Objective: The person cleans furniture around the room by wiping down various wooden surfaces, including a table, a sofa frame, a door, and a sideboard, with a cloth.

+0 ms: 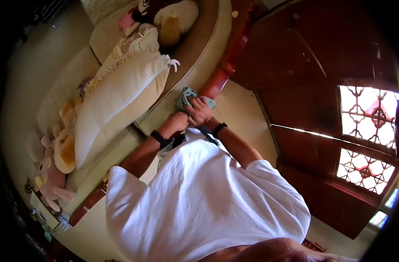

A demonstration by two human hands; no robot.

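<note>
The sofa (195, 59) fills the upper left, its outer edge sweeping in a curve up past the 2 hands. On it, the pillow (121, 89) lies to the left of the hands and apart from them, its long axis slanting from lower left to upper right. The red rail (216, 84) follows the sofa's outer edge; from the hands it runs away from the body, up and to the right, so its long axis points ahead rather than across. The right hand (200, 110) is the nearer of the 2 to the rail, its bent fingers grasping the cloth (185, 95). The left hand (177, 121) is curled just beside it, on the pillow side; whether it grips the cloth too, I cannot tell. The cloth is bunched under and around the right hand, at the rail's near end.
</note>
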